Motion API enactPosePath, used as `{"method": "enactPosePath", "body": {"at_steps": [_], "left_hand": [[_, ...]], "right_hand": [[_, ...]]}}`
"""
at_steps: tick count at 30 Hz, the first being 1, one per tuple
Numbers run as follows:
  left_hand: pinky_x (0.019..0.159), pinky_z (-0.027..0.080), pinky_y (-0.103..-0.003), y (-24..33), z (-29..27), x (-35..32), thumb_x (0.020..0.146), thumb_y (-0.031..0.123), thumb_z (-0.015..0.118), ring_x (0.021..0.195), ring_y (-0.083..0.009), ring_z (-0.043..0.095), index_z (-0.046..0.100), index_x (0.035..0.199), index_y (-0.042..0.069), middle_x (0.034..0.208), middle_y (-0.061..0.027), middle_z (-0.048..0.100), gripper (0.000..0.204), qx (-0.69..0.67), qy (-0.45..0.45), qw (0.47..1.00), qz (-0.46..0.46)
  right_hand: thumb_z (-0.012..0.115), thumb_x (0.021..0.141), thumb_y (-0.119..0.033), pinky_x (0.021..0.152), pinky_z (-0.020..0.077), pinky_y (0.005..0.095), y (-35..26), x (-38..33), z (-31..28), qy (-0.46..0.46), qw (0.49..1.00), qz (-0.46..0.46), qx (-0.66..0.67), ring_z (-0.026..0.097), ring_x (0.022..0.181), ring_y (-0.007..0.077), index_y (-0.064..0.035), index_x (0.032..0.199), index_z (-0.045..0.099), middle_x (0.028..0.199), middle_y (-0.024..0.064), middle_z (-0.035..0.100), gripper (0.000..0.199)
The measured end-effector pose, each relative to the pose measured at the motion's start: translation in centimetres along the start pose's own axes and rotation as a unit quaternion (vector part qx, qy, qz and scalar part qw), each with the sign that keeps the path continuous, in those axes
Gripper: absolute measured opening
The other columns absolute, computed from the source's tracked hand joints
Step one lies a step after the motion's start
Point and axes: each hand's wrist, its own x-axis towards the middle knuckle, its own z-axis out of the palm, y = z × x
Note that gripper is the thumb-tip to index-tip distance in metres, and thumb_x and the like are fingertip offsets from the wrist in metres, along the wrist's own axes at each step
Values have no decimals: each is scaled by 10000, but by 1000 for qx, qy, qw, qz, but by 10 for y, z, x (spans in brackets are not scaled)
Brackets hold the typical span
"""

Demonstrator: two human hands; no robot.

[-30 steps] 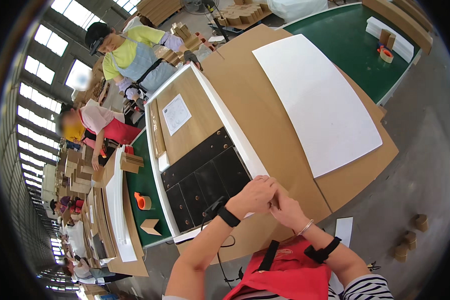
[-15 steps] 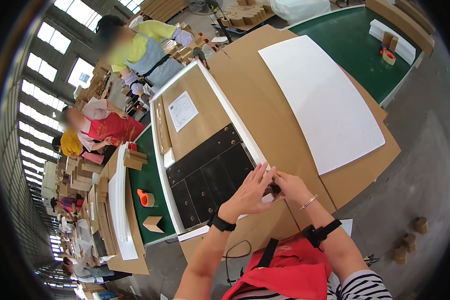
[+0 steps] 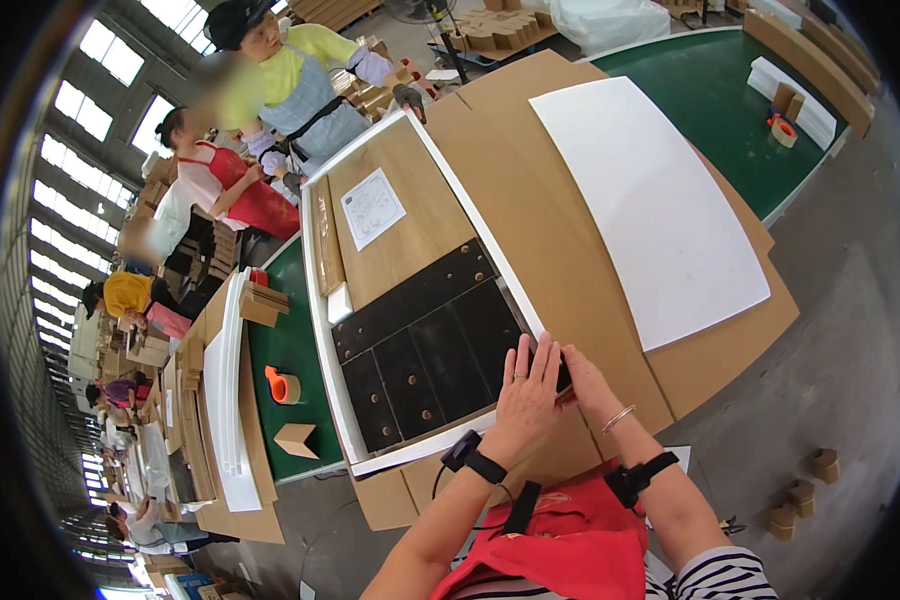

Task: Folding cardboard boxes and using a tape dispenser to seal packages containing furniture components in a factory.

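Observation:
A shallow box with white foam edging (image 3: 485, 235) lies on opened brown cardboard. Inside are black panels (image 3: 425, 345) with small round fittings, a brown board (image 3: 435, 215) bearing a printed sheet (image 3: 372, 208), and a long wrapped piece (image 3: 327, 245) at the left side. My left hand (image 3: 528, 400) rests at the near right corner, fingers stretched out over the edging. Against the outer side of that corner is my right hand (image 3: 592, 388), its fingers straight and close to the left hand. A dark bit shows between the hands; I cannot make out what it is.
A white sheet (image 3: 655, 215) lies on the cardboard to the right. Tape rolls (image 3: 282, 386) (image 3: 782, 131) and a folded cardboard corner (image 3: 296, 440) sit on green tabletops. A co-worker in yellow-green (image 3: 315, 95) stands at the far end, touching the box. Cardboard blocks (image 3: 802, 495) lie on the floor.
The white edging at the near end has moved up against the black panels. My right hand has gone from a pinch at the corner to straight fingers; the left hand lies flatter.

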Motion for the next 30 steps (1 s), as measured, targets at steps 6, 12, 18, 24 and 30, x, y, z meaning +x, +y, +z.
{"method": "enactPosePath", "body": {"at_steps": [6,12,18,24,30], "left_hand": [[1186,178,-563,15,1,12,763,327,764,1471,-471,175,300,1487,-47,1573,-273,229,938,-61,29,998,-13],[1110,361,-501,18,-66,24,807,270,730,1411,-480,316,317,1479,-35,1548,-307,257,846,-149,-33,988,-21],[800,554,-385,113,-61,146,881,316,672,874,-316,702,471,1299,-56,994,-189,710,594,-445,-170,872,-113],[815,543,-445,80,73,232,834,468,690,930,-381,680,534,1202,-69,987,-228,696,670,-258,-254,912,-194],[888,533,-456,133,148,238,717,582,788,1078,-362,631,490,1196,-62,1218,-271,584,856,-208,-159,859,-441]], "right_hand": [[448,1030,-484,565,529,265,46,38,-2,83,972,-218,-17,645,714,139,23,1286,555,1106,141,668,579],[550,1004,-370,787,515,303,-1,-1,19,27,984,-176,-4,646,887,165,39,1192,587,984,109,664,452],[650,935,-432,894,501,332,22,7,5,79,981,-176,-20,610,1051,198,28,1309,516,1165,132,628,608],[622,917,-511,997,450,406,24,-3,27,129,934,-278,-184,579,1159,343,26,1334,532,1255,217,612,686],[534,903,-614,1076,386,428,6,-3,27,177,957,-113,-200,485,1308,353,6,1371,522,1373,200,538,777]]}}
